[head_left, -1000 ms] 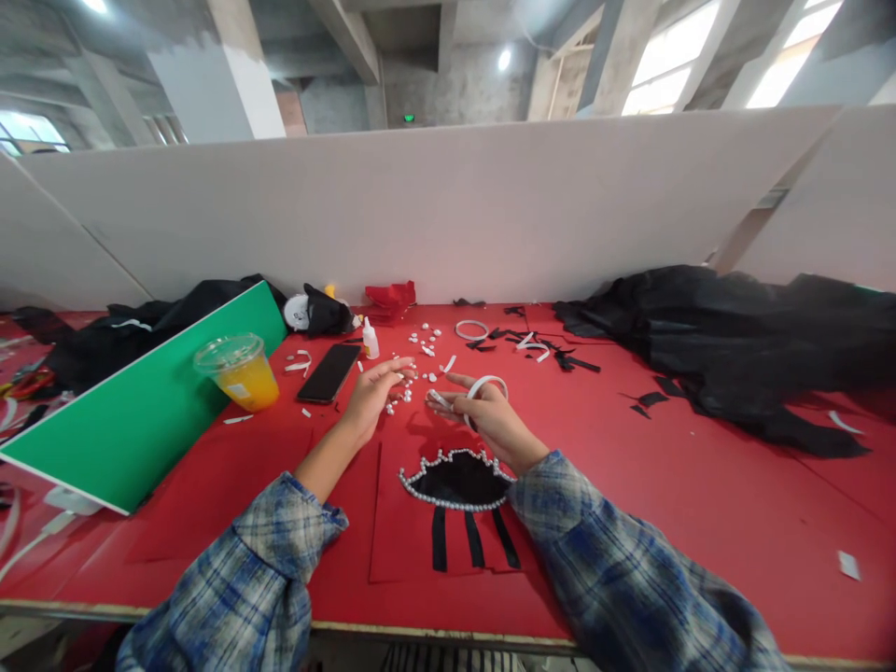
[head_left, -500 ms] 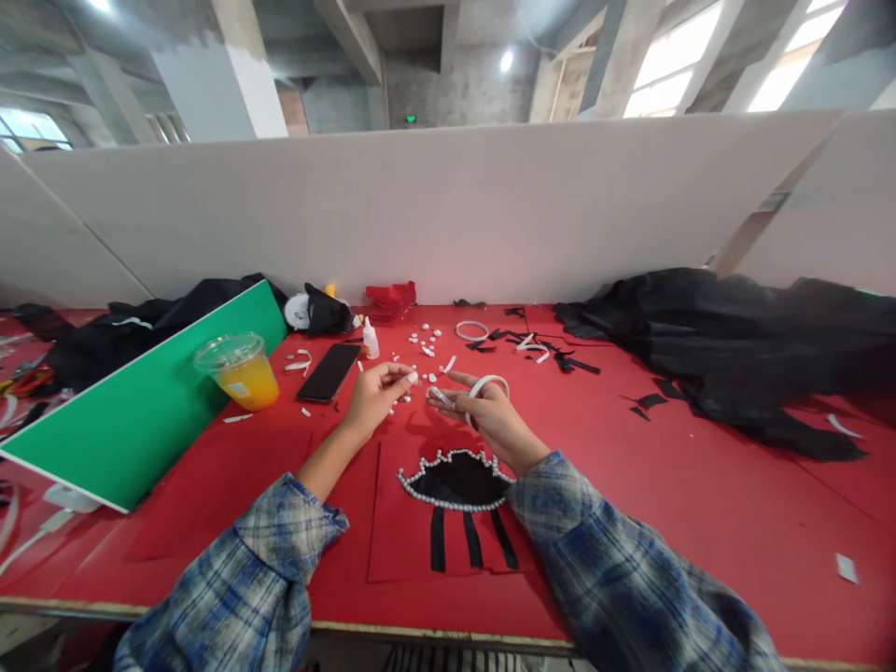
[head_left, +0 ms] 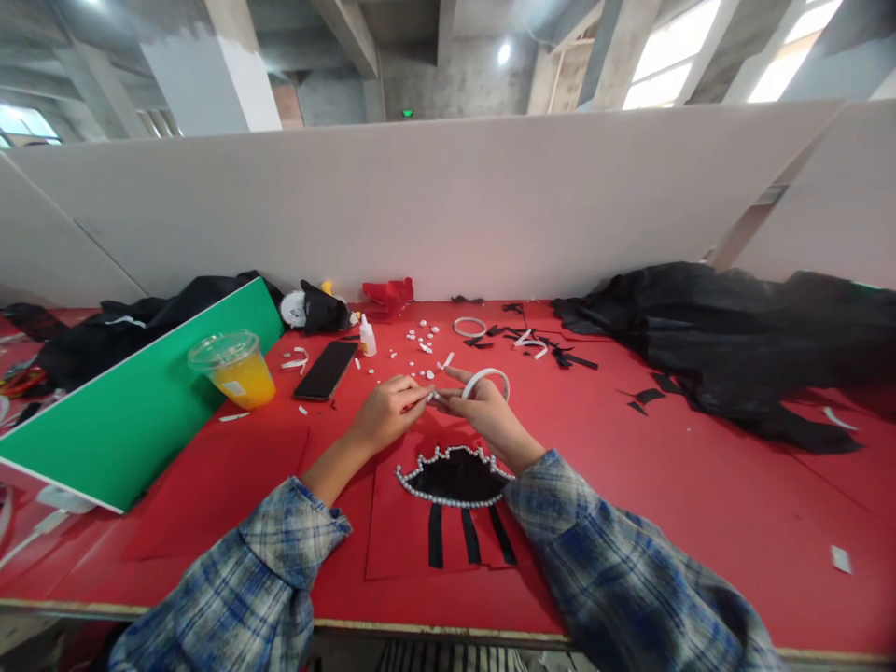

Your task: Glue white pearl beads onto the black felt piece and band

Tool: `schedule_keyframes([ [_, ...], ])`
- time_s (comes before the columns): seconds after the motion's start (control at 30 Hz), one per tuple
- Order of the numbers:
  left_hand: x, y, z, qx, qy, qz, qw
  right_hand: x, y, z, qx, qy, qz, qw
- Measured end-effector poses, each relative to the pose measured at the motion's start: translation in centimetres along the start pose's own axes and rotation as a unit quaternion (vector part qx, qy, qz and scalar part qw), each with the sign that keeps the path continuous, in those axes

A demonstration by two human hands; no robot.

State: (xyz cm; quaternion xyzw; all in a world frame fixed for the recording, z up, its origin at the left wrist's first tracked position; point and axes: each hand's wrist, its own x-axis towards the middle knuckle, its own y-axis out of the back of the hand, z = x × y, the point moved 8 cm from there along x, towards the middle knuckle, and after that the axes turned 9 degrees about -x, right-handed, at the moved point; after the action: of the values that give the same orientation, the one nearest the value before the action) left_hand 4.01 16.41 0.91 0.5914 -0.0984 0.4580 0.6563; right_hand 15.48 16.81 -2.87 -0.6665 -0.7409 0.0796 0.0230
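Around us on the red table (head_left: 700, 504) we see a black phone (head_left: 326, 370), a small glue bottle (head_left: 367, 338), scattered white beads (head_left: 422, 338) and black fabric (head_left: 742, 345). A lidded plastic cup (head_left: 234, 370) holds orange drink. Our left hand (head_left: 384, 415) and right hand (head_left: 483, 411) meet fingertip to fingertip, pinched on a white strip (head_left: 484, 377) looping above the bead-edged black piece (head_left: 455, 476).
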Motion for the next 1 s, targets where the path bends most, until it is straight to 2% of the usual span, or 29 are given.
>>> schedule_keyframes([
  [0.2, 0.0, -0.7, 0.8, 0.066, -0.043, -0.064, 0.995, -0.2, -0.2, -0.2, -0.035, -0.004, 0.0, 0.999],
  [0.33, 0.0, -0.9, 1.3, 0.118, -0.055, -0.063, 0.99, -0.1, -0.4, -0.1, -0.054, -0.008, -0.005, 0.998],
  [0.4, 0.1, -0.6, 0.9, 0.085, -0.019, -0.041, 0.995, -0.1, -0.5, -0.1, -0.046, -0.006, -0.015, 0.999],
  [0.47, 0.1, -0.1, 0.1, 0.011, 0.043, -0.003, 0.999, -0.1, -0.6, -0.1, -0.033, -0.001, -0.023, 0.999],
  [0.57, 0.0, 0.3, -1.6, -0.118, 0.147, 0.05, 0.981, -0.2, -0.6, -0.3, -0.022, 0.006, -0.029, 0.999],
  [0.67, -0.5, 0.1, -3.3, -0.248, 0.252, 0.082, 0.932, -0.3, -0.7, -0.5, -0.01, 0.013, -0.04, 0.999],
  [0.77, -1.3, -0.2, -4.9, -0.368, 0.337, 0.137, 0.856, -0.2, -0.4, -0.6, 0.009, 0.024, -0.041, 0.999],
  [0.87, -1.9, -0.5, -5.9, -0.435, 0.39, 0.187, 0.79, 0.0, -0.1, -0.5, 0.018, 0.03, -0.032, 0.999],
  [1.0, -2.2, -1.2, -6.4, -0.515, 0.425, 0.199, 0.717, 0.3, 0.4, 0.0, 0.012, 0.017, -0.01, 1.0],
])
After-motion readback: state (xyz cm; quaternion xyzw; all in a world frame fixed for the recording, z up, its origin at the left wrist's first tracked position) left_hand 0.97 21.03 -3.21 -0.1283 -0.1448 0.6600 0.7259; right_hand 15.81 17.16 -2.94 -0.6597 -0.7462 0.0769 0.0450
